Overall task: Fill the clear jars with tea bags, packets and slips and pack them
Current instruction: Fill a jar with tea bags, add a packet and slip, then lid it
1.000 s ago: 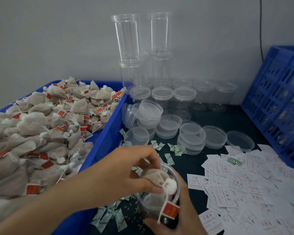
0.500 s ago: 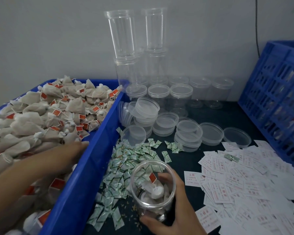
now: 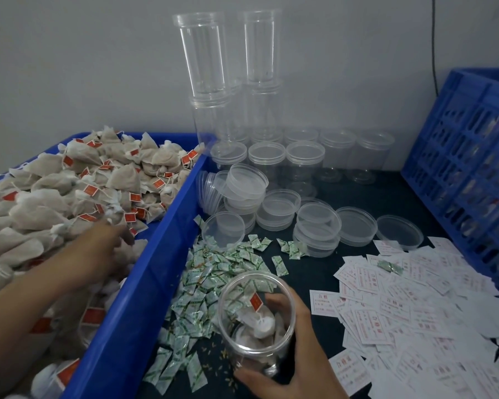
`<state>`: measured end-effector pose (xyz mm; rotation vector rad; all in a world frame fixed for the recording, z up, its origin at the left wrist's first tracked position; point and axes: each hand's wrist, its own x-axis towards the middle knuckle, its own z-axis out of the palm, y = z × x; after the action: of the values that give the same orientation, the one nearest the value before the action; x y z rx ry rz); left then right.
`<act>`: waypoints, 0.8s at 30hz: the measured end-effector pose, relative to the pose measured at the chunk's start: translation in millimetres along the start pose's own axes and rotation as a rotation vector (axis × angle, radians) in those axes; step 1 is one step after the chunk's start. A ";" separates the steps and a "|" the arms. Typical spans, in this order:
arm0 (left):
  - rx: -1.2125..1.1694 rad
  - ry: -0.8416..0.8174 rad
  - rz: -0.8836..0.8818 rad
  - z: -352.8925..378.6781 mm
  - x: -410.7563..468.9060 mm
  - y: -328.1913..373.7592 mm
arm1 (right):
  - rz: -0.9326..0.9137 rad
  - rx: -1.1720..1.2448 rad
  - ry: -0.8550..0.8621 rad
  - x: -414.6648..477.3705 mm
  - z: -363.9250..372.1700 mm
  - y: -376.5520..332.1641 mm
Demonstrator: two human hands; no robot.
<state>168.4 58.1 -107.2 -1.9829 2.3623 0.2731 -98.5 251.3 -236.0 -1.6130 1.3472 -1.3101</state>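
your table (image 3: pixel 386 194) is dark. on its left sits a blue bin (image 3: pixel 162 240), and just beside it green packets (image 3: pixel 213 272) lie in a heap. white slips (image 3: pixel 415 300) spread over the near right, next to a blue crate (image 3: pixel 458 168). loose lids (image 3: pixel 355 226) lie mid-table. empty jars (image 3: pixel 304 156) stand at the back.

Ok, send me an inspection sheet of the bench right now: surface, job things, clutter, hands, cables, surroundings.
Surface: dark tabletop, small grains scattered beside the held jar.
Job's things: tea bags heaped in blue bin; green packets piled loose; white slips spread right; held jar has tea bags inside, no lid; empty jars and loose lids behind.
Clutter: stray packet on the slips.
Hands: left hand among the tea bags, grip unclear; right hand grips the held jar.
Cables: dark cable down the wall.
Surroundings: grey wall; blue crate at right.
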 end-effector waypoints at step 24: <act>-0.107 0.229 0.483 -27.7 -51.1 72.0 | 0.027 0.016 -0.006 1.3 -2.9 -7.0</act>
<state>109.1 115.1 -64.8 -1.5182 3.0147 0.1983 -99.2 252.2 -228.4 -1.5819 1.3474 -1.2958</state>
